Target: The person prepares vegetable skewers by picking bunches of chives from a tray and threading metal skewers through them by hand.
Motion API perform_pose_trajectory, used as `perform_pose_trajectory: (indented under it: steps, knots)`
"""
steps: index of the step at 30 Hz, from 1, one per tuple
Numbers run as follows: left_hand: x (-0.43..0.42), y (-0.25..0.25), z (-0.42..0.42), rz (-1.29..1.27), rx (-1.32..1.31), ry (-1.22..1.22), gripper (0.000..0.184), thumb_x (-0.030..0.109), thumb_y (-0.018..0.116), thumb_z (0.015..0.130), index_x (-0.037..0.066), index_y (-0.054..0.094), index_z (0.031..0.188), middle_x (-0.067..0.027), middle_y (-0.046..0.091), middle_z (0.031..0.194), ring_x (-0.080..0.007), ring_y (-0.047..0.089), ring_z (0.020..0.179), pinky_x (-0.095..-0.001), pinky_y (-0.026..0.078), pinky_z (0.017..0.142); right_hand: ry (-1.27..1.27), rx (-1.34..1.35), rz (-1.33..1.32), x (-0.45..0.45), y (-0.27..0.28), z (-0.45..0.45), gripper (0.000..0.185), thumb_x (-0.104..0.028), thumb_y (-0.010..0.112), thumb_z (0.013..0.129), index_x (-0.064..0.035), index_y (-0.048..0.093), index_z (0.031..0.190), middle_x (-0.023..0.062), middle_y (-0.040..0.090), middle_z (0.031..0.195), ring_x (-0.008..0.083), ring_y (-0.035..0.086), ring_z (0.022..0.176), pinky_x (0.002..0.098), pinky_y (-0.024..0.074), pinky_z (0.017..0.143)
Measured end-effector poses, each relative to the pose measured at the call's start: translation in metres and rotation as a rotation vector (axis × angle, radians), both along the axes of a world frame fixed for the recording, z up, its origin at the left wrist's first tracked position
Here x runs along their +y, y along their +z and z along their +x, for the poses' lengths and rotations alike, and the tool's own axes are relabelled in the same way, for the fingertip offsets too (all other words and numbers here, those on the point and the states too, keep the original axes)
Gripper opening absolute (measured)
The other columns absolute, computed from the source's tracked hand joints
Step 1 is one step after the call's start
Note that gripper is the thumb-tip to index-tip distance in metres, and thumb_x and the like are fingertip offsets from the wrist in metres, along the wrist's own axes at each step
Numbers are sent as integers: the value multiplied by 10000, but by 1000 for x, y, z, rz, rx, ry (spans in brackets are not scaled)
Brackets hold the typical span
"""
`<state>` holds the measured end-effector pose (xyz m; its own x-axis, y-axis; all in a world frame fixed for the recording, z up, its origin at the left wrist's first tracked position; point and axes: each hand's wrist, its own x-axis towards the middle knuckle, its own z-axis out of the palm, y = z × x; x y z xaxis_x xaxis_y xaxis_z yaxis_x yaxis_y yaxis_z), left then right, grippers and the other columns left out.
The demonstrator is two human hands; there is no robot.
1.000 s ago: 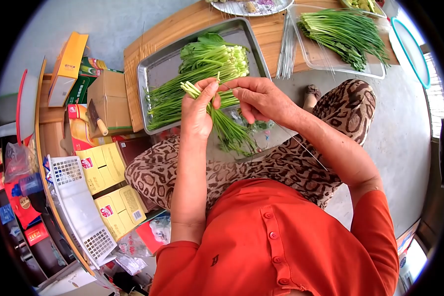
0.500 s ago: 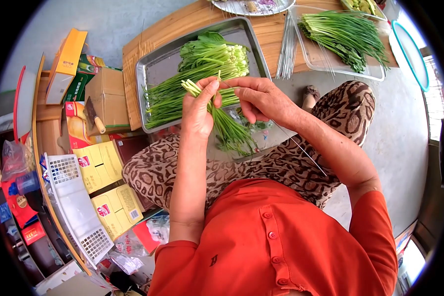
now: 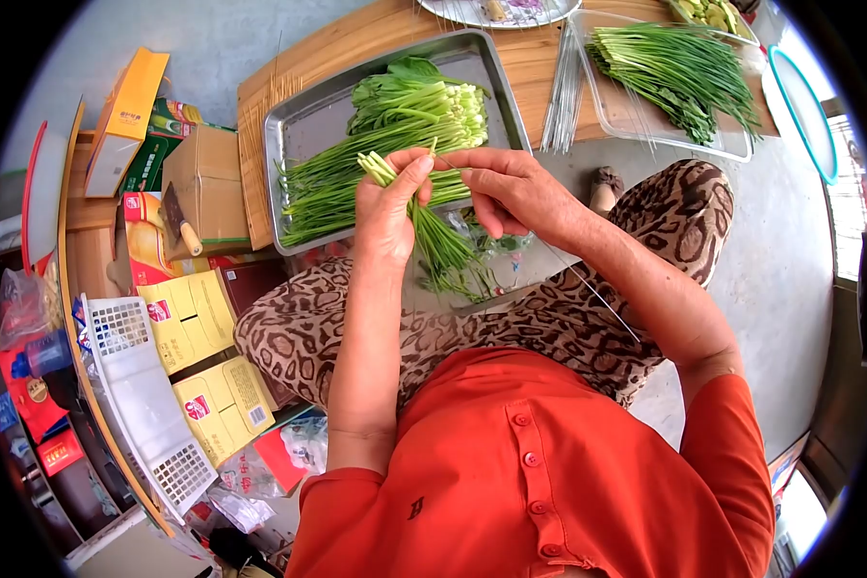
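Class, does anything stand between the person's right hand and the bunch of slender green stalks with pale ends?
Nothing visible blocks the way: the right hand has its fingertips close to the slender green stalks, gripped in the left hand. The thin metal skewer apparently pinched in the right hand extends back over the lap.

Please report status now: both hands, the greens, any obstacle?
Left hand gripping greens. Right hand pinching skewer by the bunch. Tray just beyond; nothing seen blocking the hands.
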<state>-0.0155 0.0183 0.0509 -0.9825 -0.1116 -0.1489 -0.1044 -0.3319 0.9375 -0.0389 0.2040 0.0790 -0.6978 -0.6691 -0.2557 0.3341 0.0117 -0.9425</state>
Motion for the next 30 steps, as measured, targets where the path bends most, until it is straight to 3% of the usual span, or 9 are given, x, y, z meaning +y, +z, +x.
perform_pose_trajectory:
  steps: [13,23,25,26,30]
  knots:
    - [-3,-4,3,14,-17,-48,182,136,711,798,4,637,898,-104,680,850,-91,475,607,-241,378,568,18,1,-36,-1,-11,-3,308,-168,409,979,-42,541,1228,20,511,496,60,364,363,223,290,357]
    - [8,-12,9,-20,-31,-106,146,95,693,821,-1,670,929,-54,676,831,-75,516,619,-217,390,564,-31,-30,89,-2,-11,-5,218,-220,417,997,-57,561,1005,-11,502,548,43,345,411,202,247,389]
    - [12,-13,10,-109,-21,13,143,115,669,850,6,682,941,-34,665,805,-63,537,655,-200,400,575,-45,-60,107,-1,-12,-8,217,-224,424,996,-60,564,974,-14,496,546,43,343,420,200,247,400]
    - [9,-13,10,-278,25,43,147,148,637,883,23,696,934,-19,660,803,-55,553,688,-192,408,579,-58,-65,101,-1,-17,-10,219,-233,439,991,-61,573,964,-17,495,556,41,352,440,196,253,416]
    - [-5,-7,8,-545,-3,120,154,165,617,893,34,698,887,0,638,718,-65,520,618,-216,399,547,-151,-108,54,-1,-21,-13,197,-249,511,964,-71,593,940,-35,499,604,31,376,500,183,275,460]
